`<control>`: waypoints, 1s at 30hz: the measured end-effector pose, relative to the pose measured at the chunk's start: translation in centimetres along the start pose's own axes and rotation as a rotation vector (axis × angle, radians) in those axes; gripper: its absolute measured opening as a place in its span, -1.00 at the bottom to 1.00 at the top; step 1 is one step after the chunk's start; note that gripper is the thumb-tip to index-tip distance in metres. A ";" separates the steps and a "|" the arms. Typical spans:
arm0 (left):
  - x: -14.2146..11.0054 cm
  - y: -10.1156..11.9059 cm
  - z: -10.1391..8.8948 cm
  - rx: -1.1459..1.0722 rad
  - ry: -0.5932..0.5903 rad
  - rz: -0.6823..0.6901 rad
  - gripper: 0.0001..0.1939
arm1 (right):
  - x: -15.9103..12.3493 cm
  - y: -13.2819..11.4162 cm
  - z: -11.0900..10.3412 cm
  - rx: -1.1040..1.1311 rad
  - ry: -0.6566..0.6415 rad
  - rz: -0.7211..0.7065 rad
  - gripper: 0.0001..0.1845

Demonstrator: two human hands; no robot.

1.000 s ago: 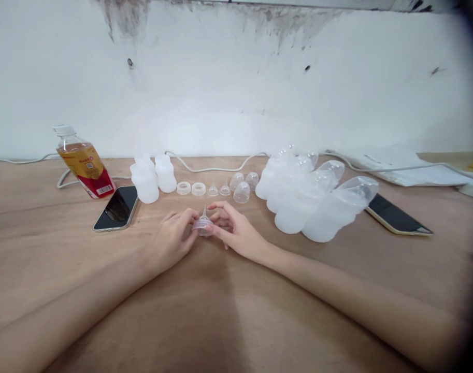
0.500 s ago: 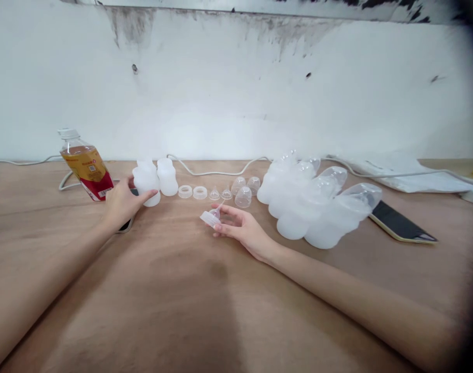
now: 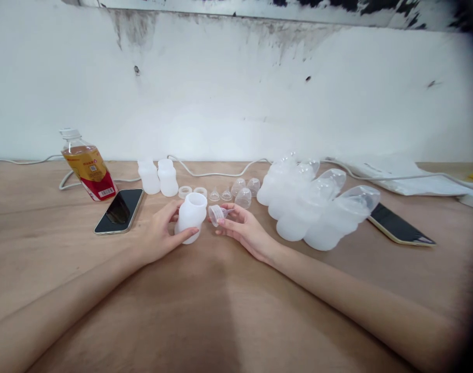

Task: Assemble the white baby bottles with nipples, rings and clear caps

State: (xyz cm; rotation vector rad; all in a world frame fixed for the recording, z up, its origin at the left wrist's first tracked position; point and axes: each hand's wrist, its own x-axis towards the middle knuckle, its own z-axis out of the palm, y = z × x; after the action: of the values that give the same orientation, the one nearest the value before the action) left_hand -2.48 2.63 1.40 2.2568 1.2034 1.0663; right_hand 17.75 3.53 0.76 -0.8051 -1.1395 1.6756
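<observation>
My left hand point(image 3: 167, 228) is closed round a frosted white baby bottle point(image 3: 192, 215), uncapped and tilted a little to the right. In my right hand point(image 3: 240, 225) I pinch a bottle nipple point(image 3: 217, 214) set in a collar ring, the ring's open side turned left toward the bottle. Behind the bottle lie two loose collar rings point(image 3: 185, 192), followed by two clear nipples point(image 3: 214, 194) and three transparent dome caps point(image 3: 243, 198). Two more open bottles point(image 3: 168, 177) stand at the back left.
Several capped bottles point(image 3: 321, 212) are clustered at the right. One phone point(image 3: 119, 211) lies at left, another phone point(image 3: 400, 225) at far right. A drink bottle point(image 3: 89, 168) stands at left. A white cable point(image 3: 220, 173) runs along the wall, near a plastic bag point(image 3: 391, 176).
My left hand has brought a baby bottle from the back left to the middle, beside my right hand. The nipple and ring in my right hand have turned to face left.
</observation>
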 end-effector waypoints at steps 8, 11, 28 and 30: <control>0.0 -0.2 -0.1 0.082 -0.003 -0.023 -0.54 | 0.0 0.0 0.0 0.029 -0.008 -0.002 -0.67; 0.1 0.2 -0.2 0.182 -0.019 -0.001 -0.52 | 0.1 0.1 -0.2 0.038 -0.034 -0.079 -0.66; -0.1 -0.4 -1.1 0.206 -0.154 0.032 -0.66 | -0.1 -0.1 -1.0 -0.447 -0.225 -0.262 -0.57; -0.2 -0.3 -0.8 0.211 -0.145 0.036 -0.66 | -0.3 -0.2 -0.9 -0.514 -0.205 -0.244 -0.61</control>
State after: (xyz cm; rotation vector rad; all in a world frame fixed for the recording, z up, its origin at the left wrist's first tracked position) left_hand -3.35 2.58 1.63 2.4750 1.2709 0.8046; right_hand 18.69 3.61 0.60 -0.7751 -1.7784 1.2959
